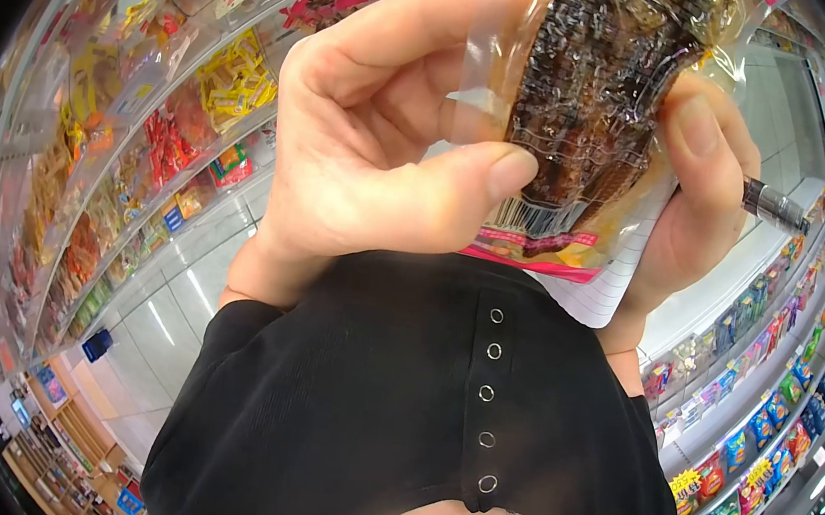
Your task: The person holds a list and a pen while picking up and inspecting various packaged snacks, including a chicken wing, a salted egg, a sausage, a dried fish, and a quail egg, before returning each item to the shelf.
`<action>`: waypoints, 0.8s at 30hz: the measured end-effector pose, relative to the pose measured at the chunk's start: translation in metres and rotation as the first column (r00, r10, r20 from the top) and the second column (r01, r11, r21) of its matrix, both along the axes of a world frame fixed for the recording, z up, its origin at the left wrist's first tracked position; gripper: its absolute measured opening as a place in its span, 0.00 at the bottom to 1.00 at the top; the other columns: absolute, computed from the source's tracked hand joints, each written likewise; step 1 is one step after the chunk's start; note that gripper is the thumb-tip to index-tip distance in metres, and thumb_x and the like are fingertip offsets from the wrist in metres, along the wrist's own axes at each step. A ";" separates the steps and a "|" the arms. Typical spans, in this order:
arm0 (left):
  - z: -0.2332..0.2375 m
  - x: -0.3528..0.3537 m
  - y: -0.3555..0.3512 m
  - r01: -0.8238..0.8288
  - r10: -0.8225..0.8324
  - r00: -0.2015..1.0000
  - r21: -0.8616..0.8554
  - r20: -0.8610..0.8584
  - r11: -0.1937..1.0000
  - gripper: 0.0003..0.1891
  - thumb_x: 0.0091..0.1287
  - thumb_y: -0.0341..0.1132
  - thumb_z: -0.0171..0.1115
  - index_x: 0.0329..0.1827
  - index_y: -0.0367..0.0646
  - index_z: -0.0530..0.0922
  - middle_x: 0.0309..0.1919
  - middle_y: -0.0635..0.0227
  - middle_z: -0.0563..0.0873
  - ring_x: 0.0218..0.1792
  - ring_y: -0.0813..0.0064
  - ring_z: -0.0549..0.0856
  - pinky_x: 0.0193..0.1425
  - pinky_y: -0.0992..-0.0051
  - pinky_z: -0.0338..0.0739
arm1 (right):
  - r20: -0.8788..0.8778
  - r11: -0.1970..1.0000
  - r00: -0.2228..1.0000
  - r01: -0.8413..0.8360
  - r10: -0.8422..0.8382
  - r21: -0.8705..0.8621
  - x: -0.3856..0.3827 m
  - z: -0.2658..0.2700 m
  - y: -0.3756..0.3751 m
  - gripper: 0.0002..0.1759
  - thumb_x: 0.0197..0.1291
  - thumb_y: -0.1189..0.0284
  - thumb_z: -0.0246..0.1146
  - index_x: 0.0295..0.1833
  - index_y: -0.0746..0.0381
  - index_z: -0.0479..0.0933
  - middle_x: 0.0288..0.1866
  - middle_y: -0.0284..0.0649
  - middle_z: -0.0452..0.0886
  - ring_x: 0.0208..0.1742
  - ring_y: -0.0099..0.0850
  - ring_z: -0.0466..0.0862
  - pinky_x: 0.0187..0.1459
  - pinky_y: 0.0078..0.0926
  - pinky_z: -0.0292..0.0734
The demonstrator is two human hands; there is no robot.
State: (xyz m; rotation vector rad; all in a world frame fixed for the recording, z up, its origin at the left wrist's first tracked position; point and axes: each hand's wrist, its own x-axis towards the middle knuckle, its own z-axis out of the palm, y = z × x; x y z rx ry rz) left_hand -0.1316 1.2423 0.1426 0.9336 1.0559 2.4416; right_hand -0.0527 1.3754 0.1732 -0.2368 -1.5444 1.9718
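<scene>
A clear, shiny plastic packet of dark brown, ridged food (589,105) is held up close in front of my chest. A barcode and a pink strip show along its lower edge. My left hand (374,143) is closed on the packet's left side, thumb on the front and fingers behind. My right hand (697,177) grips the other side with its thumb along the edge. Lined white paper (605,288) sticks out behind the packet by my right hand. The end of a dark pen (778,207) pokes out past the right fingers.
Curved-looking shelves with clear bins of small wrapped snacks (235,78) rise on the left. On the right, a long shelf holds rows of colourful snack bags (762,425). Pale floor tiles (159,321) lie between. Wooden shelving (60,452) stands at the lower left.
</scene>
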 end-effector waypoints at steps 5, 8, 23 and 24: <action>0.002 0.002 -0.001 -0.026 0.026 1.000 -0.004 0.001 1.000 0.33 0.45 0.34 0.67 0.57 0.28 0.72 0.48 0.57 0.82 0.49 0.70 0.83 0.57 0.72 0.74 | -0.034 0.995 0.997 -0.063 0.066 0.080 0.001 -0.004 0.009 0.18 0.55 0.64 0.55 0.35 0.70 0.77 0.34 0.45 0.81 0.34 0.30 0.79 0.36 0.27 0.75; 0.003 0.002 -0.003 -0.025 0.025 1.000 -0.015 -0.006 1.000 0.33 0.45 0.34 0.67 0.57 0.28 0.72 0.48 0.58 0.82 0.49 0.71 0.82 0.57 0.73 0.74 | -0.031 0.992 0.996 -0.079 0.083 0.101 0.002 -0.003 0.011 0.18 0.55 0.64 0.55 0.34 0.71 0.76 0.34 0.46 0.80 0.33 0.30 0.79 0.36 0.27 0.75; 0.016 0.010 0.008 -0.021 0.033 0.992 -0.100 0.125 0.995 0.28 0.48 0.38 0.65 0.51 0.28 0.74 0.44 0.56 0.84 0.43 0.68 0.84 0.50 0.71 0.79 | 0.062 0.993 0.998 -0.018 0.010 0.118 0.000 0.005 0.003 0.17 0.53 0.65 0.58 0.35 0.72 0.76 0.34 0.47 0.81 0.33 0.32 0.80 0.37 0.28 0.76; 0.017 0.009 0.008 -0.031 0.043 0.991 -0.099 0.126 0.995 0.28 0.49 0.38 0.65 0.50 0.28 0.74 0.44 0.56 0.84 0.43 0.68 0.84 0.50 0.71 0.79 | 0.069 0.993 0.997 -0.027 0.020 0.115 0.000 0.006 0.003 0.17 0.53 0.65 0.58 0.35 0.72 0.76 0.34 0.47 0.81 0.33 0.32 0.80 0.38 0.28 0.76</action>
